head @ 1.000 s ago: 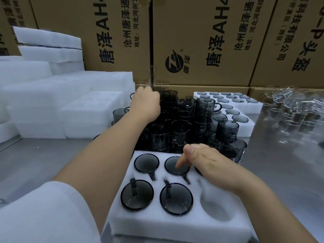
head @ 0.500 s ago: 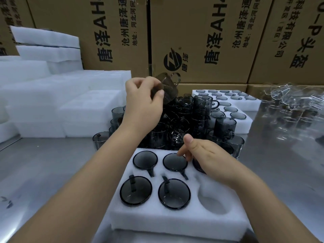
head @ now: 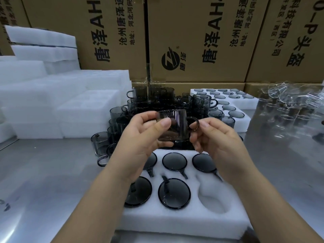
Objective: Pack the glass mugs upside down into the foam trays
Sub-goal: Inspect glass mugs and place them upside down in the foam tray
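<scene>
Head view: mug [head: 172, 125] is now held between both hands above the far edge of the foam tray [head: 175, 220], in front of the mug pile [head: 157, 100] at 12 o'clock. 0.5 s ago it was being lifted off the pile one-handed. Glass body is gripped by the left hand [head: 143, 137], thumb across the front. Since then the right hand [head: 215, 137] has been raised off the tray; the handle at 3 o'clock is pinched by thumb and forefinger. Five seated mugs [head: 174, 192] are base-up; pocket [head: 212, 195] at the tray's 4 o'clock is unfilled.
</scene>
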